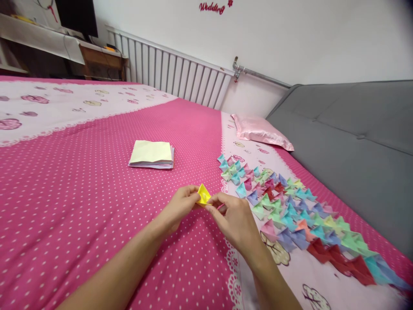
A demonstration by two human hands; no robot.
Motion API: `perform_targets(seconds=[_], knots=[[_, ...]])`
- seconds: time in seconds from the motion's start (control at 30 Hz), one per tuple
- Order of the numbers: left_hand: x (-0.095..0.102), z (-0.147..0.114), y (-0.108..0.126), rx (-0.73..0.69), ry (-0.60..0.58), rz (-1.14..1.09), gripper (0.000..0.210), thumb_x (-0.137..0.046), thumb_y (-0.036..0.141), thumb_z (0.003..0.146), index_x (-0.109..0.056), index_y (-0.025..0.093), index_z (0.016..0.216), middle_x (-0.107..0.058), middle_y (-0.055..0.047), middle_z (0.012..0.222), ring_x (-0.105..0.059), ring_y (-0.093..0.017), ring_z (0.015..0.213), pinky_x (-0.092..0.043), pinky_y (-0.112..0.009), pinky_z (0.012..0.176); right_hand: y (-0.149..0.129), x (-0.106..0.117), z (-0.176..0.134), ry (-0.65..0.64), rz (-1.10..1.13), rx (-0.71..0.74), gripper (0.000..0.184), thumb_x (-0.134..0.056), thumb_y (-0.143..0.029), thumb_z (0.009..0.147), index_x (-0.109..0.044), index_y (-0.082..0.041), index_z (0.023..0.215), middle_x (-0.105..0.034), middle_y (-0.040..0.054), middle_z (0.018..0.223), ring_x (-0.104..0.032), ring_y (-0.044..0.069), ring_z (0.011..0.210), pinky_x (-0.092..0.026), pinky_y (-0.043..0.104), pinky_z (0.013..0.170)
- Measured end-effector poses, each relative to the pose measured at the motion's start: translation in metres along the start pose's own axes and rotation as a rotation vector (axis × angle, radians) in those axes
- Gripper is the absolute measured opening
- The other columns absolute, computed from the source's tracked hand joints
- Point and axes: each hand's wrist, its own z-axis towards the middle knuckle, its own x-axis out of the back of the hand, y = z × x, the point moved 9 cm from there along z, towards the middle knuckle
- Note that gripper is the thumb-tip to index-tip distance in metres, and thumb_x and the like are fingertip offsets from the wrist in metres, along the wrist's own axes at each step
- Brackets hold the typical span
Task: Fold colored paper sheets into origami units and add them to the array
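Note:
Between my two hands is a yellow folded paper boat (204, 195), its pointed middle facing up. My left hand (182, 203) pinches its left end, and the fingers of my right hand (232, 215) close on its right end. Both hands hover over or rest on the bed; I cannot tell which. To the right, many folded paper boats (292, 215) in red, green, blue, purple and pink stand in rows on the bedspread. Beyond my left hand lies a stack of square paper (151, 152) with a pale yellow sheet on top.
A pink dotted bedspread (97, 206) covers the bed. A pink pillow (263, 132) lies near the grey padded headboard (348, 129). Along the wall runs a white radiator (174, 69). A desk (41, 38) with a black monitor (77, 16) stands at the far left.

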Motion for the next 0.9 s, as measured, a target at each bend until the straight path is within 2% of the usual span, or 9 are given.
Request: perform_targets(seconds=[0.13,0.3,0.53,0.73,0.9], knots=[[0.002,0.002,-0.003,0.015,0.008,0.029,0.017,-0.053,0.025,0.075,-0.058,0.011,0.083,-0.064,-0.009,0.082,-0.061,-0.017,0.074,-0.045,-0.030,0.074,0.003,0.005,0.002,0.042,-0.005,0.000,0.009,-0.055,-0.023,0.078,-0.064,-0.022,0.076,-0.068,-0.0008,0.072,-0.062,0.014,0.058,-0.044,0.025,0.058],[0.017,0.008,-0.008,-0.017,0.123,0.150,0.044,-0.055,0.039,0.076,-0.050,0.011,0.111,-0.063,-0.016,0.099,-0.063,-0.020,0.079,-0.048,-0.033,0.070,0.018,0.015,0.008,0.140,-0.024,-0.033,0.014,-0.052,-0.026,0.080,-0.066,-0.022,0.078,-0.070,0.0014,0.073,-0.064,0.016,0.062,-0.045,0.025,0.059],[0.021,0.007,-0.002,-0.066,0.125,0.387,0.035,-0.056,0.038,0.074,-0.062,0.011,0.095,-0.067,-0.015,0.094,-0.062,-0.020,0.076,-0.048,-0.030,0.065,0.048,0.017,0.017,0.242,-0.042,-0.124,0.017,-0.050,-0.028,0.080,-0.067,-0.021,0.081,-0.070,0.0021,0.076,-0.066,0.019,0.066,-0.047,0.028,0.063],[0.030,0.005,0.005,-0.082,0.151,0.446,0.031,-0.058,0.034,0.072,-0.066,0.011,0.091,-0.068,-0.015,0.089,-0.063,-0.022,0.071,-0.046,-0.030,0.061,0.061,0.003,0.024,0.346,-0.073,-0.117,0.024,-0.044,-0.030,0.083,-0.065,-0.020,0.088,-0.070,0.0038,0.081,-0.065,0.019,0.068,-0.048,0.029,0.066],[0.037,0.006,0.010,-0.126,0.163,0.479,0.030,-0.056,0.032,0.073,-0.067,0.010,0.091,-0.068,-0.016,0.089,-0.062,-0.022,0.073,-0.045,-0.030,0.063,0.068,-0.007,0.060,0.357,-0.210,-0.142,0.026,-0.043,-0.029,0.084,-0.066,-0.020,0.093,-0.070,0.0043,0.086,-0.065,0.019,0.075,-0.046,0.027,0.069]])
